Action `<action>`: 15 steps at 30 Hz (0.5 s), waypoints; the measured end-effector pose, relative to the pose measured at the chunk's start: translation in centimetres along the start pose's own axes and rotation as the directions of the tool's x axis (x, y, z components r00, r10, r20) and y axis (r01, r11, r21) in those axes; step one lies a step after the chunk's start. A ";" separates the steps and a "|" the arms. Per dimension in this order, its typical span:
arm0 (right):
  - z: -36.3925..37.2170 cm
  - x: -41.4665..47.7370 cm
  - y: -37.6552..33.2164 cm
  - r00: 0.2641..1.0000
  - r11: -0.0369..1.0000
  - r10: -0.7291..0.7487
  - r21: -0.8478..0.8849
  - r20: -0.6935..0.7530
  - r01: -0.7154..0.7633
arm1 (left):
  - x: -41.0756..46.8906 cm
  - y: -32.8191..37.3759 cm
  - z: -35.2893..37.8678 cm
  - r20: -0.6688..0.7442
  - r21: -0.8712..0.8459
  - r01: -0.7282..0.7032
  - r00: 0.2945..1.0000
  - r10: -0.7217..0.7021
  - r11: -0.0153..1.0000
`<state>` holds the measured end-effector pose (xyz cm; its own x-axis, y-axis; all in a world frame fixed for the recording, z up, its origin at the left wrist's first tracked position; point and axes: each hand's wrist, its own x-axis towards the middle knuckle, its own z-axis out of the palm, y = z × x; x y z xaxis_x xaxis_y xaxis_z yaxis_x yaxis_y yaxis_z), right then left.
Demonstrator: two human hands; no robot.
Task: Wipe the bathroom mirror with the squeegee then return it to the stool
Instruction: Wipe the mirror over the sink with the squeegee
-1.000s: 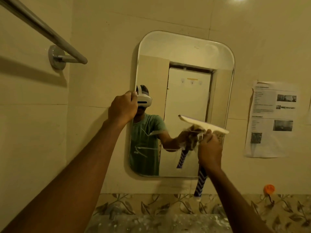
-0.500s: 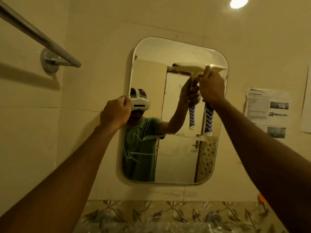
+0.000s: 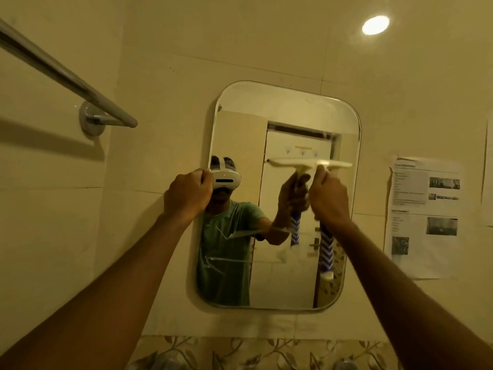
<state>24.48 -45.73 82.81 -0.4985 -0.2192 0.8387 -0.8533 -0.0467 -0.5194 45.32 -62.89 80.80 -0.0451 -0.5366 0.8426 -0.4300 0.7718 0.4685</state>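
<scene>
Now, squeegee [image 3: 293, 163]: blade against mirror [image 3: 266, 116], mid-right; right hand [image 3: 329, 198] fingers wrapped round its handle.
Left hand [image 3: 188, 194]: fingers curled over mirror's left edge.
Risk: uneven pressure may leave streaks.

A chrome towel bar [image 3: 66, 76] runs along the cream-tiled left wall, fixed near its far end to a round bracket [image 3: 89, 122]. A round ceiling light [image 3: 375, 25] glows at upper right. On the far wall, right, hangs a printed sheet [image 3: 424, 217] with small photos, with another paper's edge [image 3: 488, 177] just beside it. A leaf-patterned tile border [image 3: 240, 353] runs along the bottom.
</scene>
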 end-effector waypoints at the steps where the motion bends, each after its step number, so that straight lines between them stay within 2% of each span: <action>1: -0.4 1.9 -0.8 1.000 1.000 -0.017 0.002 -0.019 0.017 | 0.1 -0.1 0.0 -0.001 0.005 -0.002 1.000 0.002 1.000; 7: -2.2 10.9 -5.2 0.991 0.998 -0.065 -0.022 -0.116 0.063 | 0.4 -0.5 0.4 -0.020 0.043 -0.012 1.000 0.012 0.999; 11: -1.3 7.1 -2.4 0.996 0.999 -0.049 0.021 -0.069 0.050 | 0.5 -0.6 0.5 -0.018 0.043 0.010 1.000 -0.009 0.999; 15: 0.4 0.2 1.1 0.998 0.995 0.048 0.088 -0.034 -0.045 | 0.6 -0.4 0.3 0.003 0.044 0.025 1.000 -0.026 0.999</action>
<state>23.56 -46.17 82.33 -0.5443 -0.1875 0.8177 -0.8131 -0.1218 -0.5692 45.23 -63.65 81.04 -0.0366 -0.5571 0.8297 -0.4702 0.7422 0.4776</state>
